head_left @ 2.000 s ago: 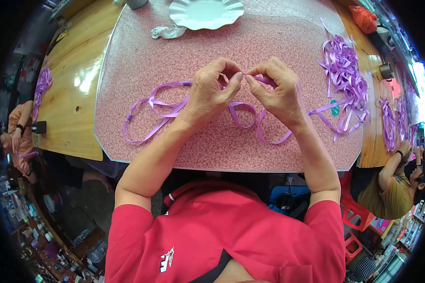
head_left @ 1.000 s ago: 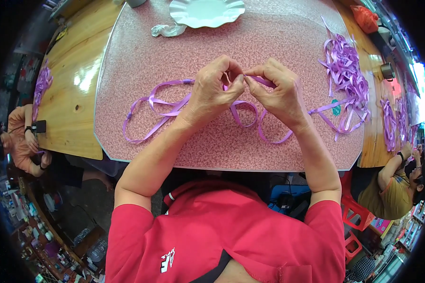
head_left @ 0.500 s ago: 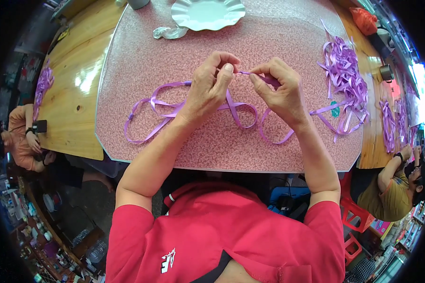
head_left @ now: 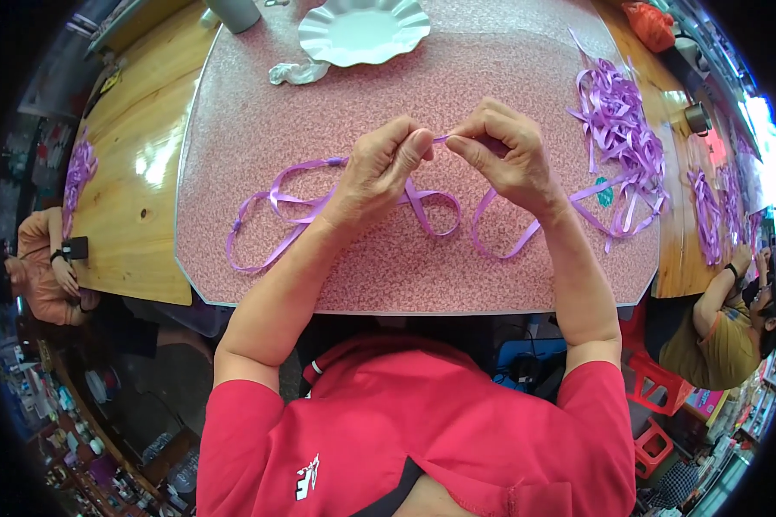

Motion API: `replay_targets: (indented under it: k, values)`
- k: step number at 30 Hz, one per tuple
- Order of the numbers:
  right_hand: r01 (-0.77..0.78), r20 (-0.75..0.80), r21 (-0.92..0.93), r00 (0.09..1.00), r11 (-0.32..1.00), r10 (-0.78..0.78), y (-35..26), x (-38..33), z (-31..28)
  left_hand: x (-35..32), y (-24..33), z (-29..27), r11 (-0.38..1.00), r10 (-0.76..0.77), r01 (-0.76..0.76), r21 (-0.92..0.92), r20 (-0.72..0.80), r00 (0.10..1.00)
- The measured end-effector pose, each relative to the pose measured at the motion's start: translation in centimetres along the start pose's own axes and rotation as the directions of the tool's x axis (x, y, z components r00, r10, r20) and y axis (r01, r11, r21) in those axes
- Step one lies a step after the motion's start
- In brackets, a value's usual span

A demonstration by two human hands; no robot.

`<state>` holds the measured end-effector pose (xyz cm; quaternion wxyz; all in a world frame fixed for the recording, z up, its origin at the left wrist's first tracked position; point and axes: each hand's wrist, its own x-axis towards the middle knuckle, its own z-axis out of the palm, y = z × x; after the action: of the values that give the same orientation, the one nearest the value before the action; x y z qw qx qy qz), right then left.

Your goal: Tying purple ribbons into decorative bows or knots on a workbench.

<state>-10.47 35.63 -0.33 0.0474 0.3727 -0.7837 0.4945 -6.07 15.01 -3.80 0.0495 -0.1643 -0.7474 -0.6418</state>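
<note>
Ribbon (head_left: 441,139) is pinched by left hand (head_left: 378,164) and right hand (head_left: 510,157); two knots (head_left: 335,161) seem done, this stretch unfinished, a pile (head_left: 616,116) unheld.

Light lies bright and fairly even across my pink table (head_left: 422,276), paling to a milky sheen toward its far edge. White glare blots the wooden table (head_left: 147,224) to my left, and a panel (head_left: 766,146) at far right burns out to blue-white. Below the table edge, the floor (head_left: 168,345) is dim. My left hand (head_left: 384,168) and right hand (head_left: 513,159) look clear, softly shaded. The fisheye bows straight edges, smears the shelves (head_left: 78,448) at lower left, and blackens all 4 corners.
</note>
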Motion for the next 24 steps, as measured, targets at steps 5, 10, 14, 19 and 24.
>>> replay_targets:
  k: [5, 10, 14, 19, 24]
  values:
    - [0.043, 0.057, -0.005, 0.997, 0.999, -0.043, 1.0, 0.1, -0.7, 0.0, -0.4, -0.2, 0.996, -0.045, 0.047, -0.071, 0.040, 0.998]
    - [0.059, -0.012, -0.051, 0.998, 0.997, -0.059, 1.2, 0.1, 0.1, 0.1, -0.3, -0.1, 0.996, -0.004, -0.001, 0.090, 0.057, 0.998]
    - [0.094, 0.029, -0.115, 0.995, 0.989, -0.091, 1.0, -0.4, 1.3, 0.1, 0.1, 0.5, 0.974, 0.060, -0.059, 0.217, 0.002, 0.998]
    - [0.195, -0.008, -0.200, 0.980, 0.960, -0.201, 0.2, -0.4, 1.2, 0.1, -0.5, -0.1, 0.855, 0.217, -0.187, 0.483, -0.005, 0.976]
    - [0.150, -0.109, -0.069, 0.982, 0.986, -0.157, -3.2, 0.1, 0.4, 1.4, 2.5, 1.3, 0.949, 0.081, -0.055, -0.312, 0.072, 0.994]
